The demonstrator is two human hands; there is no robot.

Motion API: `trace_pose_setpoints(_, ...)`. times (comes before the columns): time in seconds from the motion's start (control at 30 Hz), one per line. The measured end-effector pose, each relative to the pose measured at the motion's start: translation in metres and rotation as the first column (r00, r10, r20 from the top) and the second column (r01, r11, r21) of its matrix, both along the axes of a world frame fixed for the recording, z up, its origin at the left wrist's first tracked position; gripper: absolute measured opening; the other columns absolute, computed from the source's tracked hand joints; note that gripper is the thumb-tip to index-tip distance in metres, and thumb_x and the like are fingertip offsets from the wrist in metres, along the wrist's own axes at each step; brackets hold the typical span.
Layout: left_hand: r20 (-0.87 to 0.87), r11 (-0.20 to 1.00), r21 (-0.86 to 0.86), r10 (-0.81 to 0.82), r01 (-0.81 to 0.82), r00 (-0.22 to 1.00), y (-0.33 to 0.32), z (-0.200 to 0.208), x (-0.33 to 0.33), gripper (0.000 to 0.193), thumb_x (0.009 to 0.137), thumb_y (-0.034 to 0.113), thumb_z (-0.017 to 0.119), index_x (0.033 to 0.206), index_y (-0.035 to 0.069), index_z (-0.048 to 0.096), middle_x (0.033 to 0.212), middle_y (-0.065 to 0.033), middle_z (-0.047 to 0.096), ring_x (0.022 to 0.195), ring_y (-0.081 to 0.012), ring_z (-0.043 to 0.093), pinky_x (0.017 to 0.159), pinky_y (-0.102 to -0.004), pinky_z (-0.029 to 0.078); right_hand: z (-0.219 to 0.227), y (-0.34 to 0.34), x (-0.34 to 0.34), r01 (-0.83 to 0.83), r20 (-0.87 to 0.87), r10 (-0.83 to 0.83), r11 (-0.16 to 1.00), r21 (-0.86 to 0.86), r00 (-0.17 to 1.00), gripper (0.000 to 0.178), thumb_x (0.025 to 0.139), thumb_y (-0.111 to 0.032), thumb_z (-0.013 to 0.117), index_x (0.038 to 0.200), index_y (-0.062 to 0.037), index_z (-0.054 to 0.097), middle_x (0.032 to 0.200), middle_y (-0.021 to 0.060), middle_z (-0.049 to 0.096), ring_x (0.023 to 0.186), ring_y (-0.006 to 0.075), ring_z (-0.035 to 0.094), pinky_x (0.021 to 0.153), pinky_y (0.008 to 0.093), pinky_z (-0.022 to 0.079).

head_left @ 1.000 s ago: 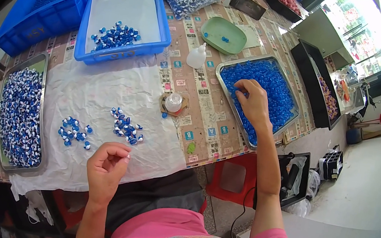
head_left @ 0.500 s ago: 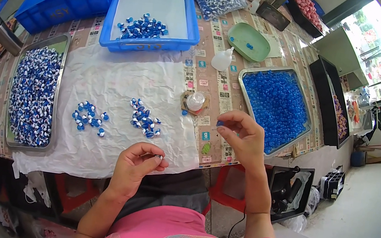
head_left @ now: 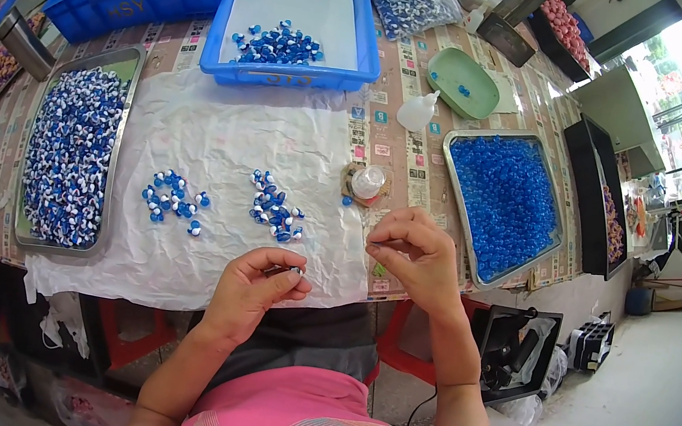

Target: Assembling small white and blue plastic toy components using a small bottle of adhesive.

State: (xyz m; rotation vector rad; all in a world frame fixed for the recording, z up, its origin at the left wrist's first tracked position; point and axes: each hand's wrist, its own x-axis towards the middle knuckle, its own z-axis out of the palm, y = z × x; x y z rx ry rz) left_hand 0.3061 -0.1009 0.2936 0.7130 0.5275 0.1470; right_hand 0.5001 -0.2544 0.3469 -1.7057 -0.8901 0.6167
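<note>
My left hand (head_left: pixel 258 285) pinches a small white piece (head_left: pixel 294 270) between thumb and fingertips, above the near edge of the white paper sheet (head_left: pixel 317 138). Facing it, my right hand (head_left: pixel 414 256) is closed in a pinch on a tiny bead, now mostly hidden by the fingertips; it looked blue a moment earlier. Two small groups of blue-and-white beads lie on the paper: a left cluster (head_left: pixel 174 196) and a right cluster (head_left: pixel 274 210). Beyond my right hand stands a small clear jar (head_left: pixel 367 182) on a round pad, a single blue bead (head_left: pixel 347 201) beside it.
At right is a metal tray (head_left: pixel 480 281) of blue beads; at left, another metal tray (head_left: pixel 136 74) of blue-and-white pieces. A blue bin (head_left: pixel 371 62) stands at the back, near a white squeeze bottle (head_left: pixel 417 112) and a green dish (head_left: pixel 476 92). A black tray (head_left: pixel 585 163) sits far right.
My right hand has moved left and slightly down, closer to my left hand. The bead in its fingertips shows less. The view has shifted a little, and the left hand keeps its pinch.
</note>
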Motion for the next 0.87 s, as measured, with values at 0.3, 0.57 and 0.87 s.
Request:
trace_pose_setpoints(0.3,0.022,0.998,-0.061,0.005,-0.003,1.0,0.005,0.0,-0.005,0.026,0.091,-0.002,0.061,0.117,0.0,0.061,0.107,-0.0095,0.066,0.092,-0.0188,0.069,0.082,-0.0293,0.058,-0.002,0.002,-0.001,0.014,-0.321,-0.003,0.999,0.034,0.947,0.019,0.08,0.012,0.069,0.098,0.0051,0.067,0.104,0.009,0.062,0.094,0.0168,0.066,0.084,0.0278,0.055)
trace_pose_setpoints(0.57,0.061,0.996,-0.087,0.012,-0.007,0.998,0.007,-0.004,-0.007,0.027,0.091,-0.001,0.061,0.119,0.0,0.061,0.108,-0.0106,0.066,0.094,-0.0192,0.069,0.083,-0.0299,0.058,0.005,0.01,0.003,0.035,-0.283,-0.031,0.999,0.01,0.959,0.019,0.079,0.011,0.069,0.098,0.0057,0.068,0.102,0.0086,0.064,0.093,0.0159,0.066,0.084,0.0269,0.054)
trace_pose_setpoints(0.87,0.093,0.998,-0.063,0.005,0.001,0.996,0.01,-0.007,-0.013,0.029,0.092,0.0,0.061,0.121,0.0,0.06,0.11,-0.0108,0.065,0.097,-0.0207,0.068,0.086,-0.0313,0.057,0.015,0.029,0.014,0.145,0.24,-0.125,0.987,-0.067,0.963,0.016,0.081,0.002,0.071,0.096,-0.0021,0.072,0.1,0.0063,0.066,0.086,0.0114,0.065,0.075,0.0221,0.052)
